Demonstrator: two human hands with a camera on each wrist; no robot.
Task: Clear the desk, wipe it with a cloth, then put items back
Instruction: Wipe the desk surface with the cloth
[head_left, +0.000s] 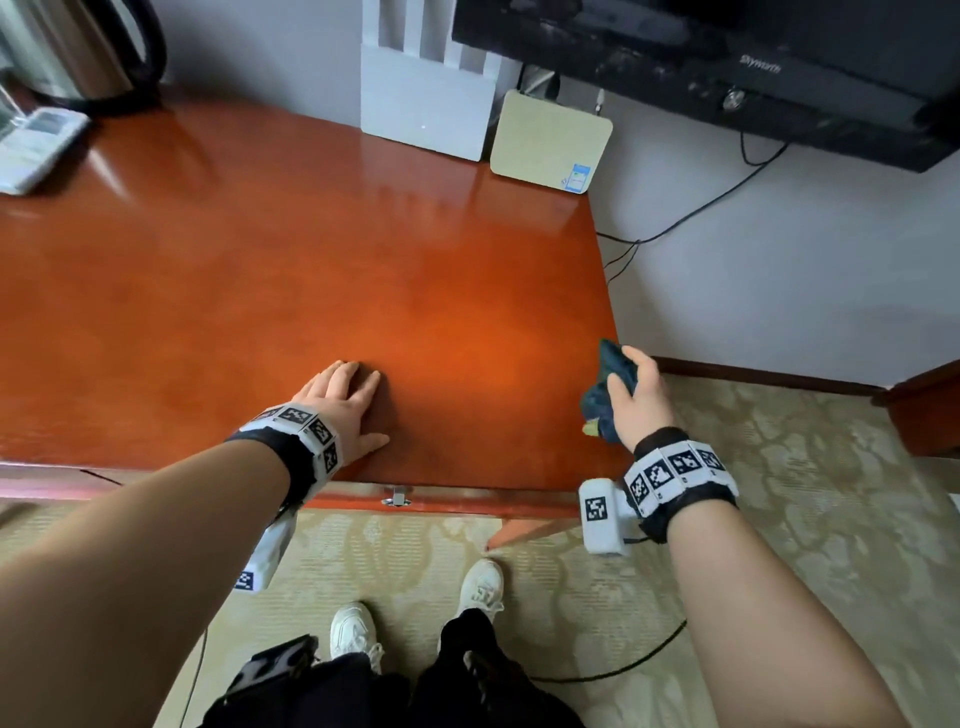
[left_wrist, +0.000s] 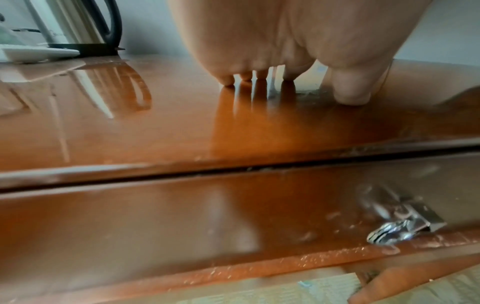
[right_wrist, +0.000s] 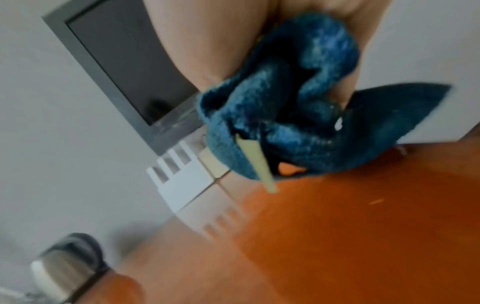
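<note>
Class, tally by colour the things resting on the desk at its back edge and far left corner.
White: 2 (router, remote)
Cream: 1 (flat box)
Steel and black: 1 (kettle)
Total: 4

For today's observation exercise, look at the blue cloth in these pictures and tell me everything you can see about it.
The cloth is dark teal-blue with a fuzzy, towel-like pile. It is bunched into thick folds, with one flat corner sticking out sideways. A pale yellowish tag hangs from a lower fold. The right hand holds it in a closed grip at the desk's right front edge. In the head view it sits at that edge; whether it touches the wood cannot be told. The left hand rests flat on the desk, apart from it.
</note>
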